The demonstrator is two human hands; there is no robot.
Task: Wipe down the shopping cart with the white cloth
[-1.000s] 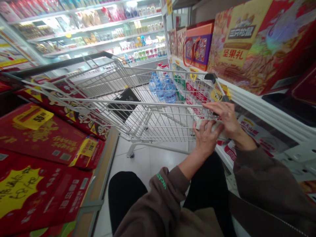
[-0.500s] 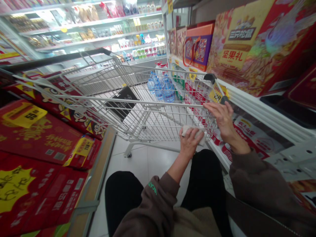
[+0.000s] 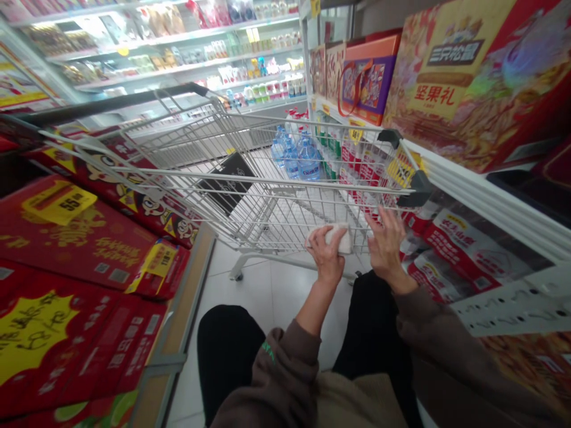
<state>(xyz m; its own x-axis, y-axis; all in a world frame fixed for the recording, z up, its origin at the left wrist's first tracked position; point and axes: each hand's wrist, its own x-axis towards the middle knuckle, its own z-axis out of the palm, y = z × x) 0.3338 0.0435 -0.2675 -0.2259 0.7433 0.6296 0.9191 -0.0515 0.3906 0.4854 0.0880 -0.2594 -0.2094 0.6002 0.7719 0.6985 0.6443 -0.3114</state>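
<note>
A wire shopping cart [image 3: 209, 178] stands in the aisle in front of me, with a black board lying inside it. My left hand [image 3: 325, 252] presses a small white cloth [image 3: 339, 238] against the lower wires of the cart's near end. My right hand [image 3: 386, 242] rests beside it on the same wires, fingers spread and bent through the mesh, just below the cart's black corner cap [image 3: 414, 185]. My knees in black trousers show below.
Red gift boxes [image 3: 75, 238] are stacked on the left. Shelves on the right hold boxed nut gifts [image 3: 450, 77] and red-labelled water cases [image 3: 464, 244]. Blue water bottles [image 3: 300, 157] stand beyond the cart. A chilled display [image 3: 178, 53] lines the back wall.
My left hand slid the cloth left and down along the cart's end wires. My right hand dropped from the top rail to the lower mesh.
</note>
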